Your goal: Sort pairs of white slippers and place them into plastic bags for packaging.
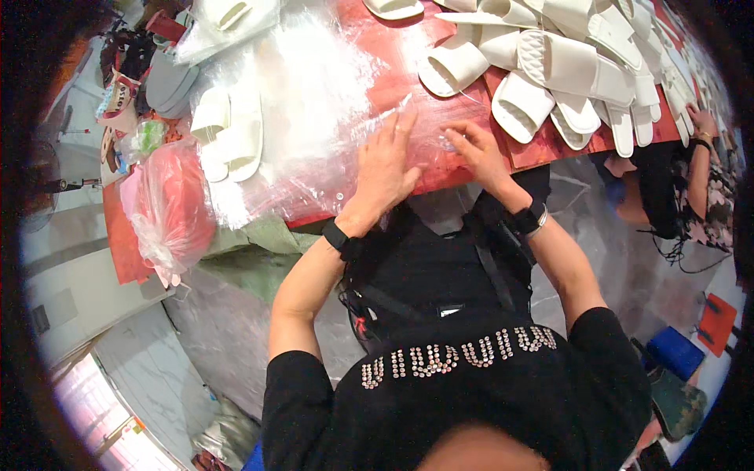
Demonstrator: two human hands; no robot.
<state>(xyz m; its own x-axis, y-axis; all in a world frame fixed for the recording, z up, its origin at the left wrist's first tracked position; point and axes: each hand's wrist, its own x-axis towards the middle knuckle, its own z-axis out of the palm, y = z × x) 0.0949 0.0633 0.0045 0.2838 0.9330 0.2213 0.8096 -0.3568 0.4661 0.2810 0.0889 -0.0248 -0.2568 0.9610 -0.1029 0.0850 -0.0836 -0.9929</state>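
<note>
My left hand point(383, 163) lies over clear plastic bags point(302, 102) on the red tabletop, its fingers stretched and its thumb apart. Close by on the right, my right hand point(481, 157) hovers at the table's near edge, fingers slightly bent and apart. Thin clear film glints between the two hands; whether the right fingertips touch it I cannot tell. A pair of white slippers point(247, 140) rests on the plastic to the left. Beyond my right hand, many white slippers point(554, 63) are heaped, the nearest one point(520, 106) close to the table edge.
At the table's left end sits a tied clear bag with red contents point(174, 200). Grey soles point(170, 82) lie behind it. Another slipper in clear plastic point(224, 16) is at the far left. At the right, another person's hand point(701, 122) reaches to the slippers.
</note>
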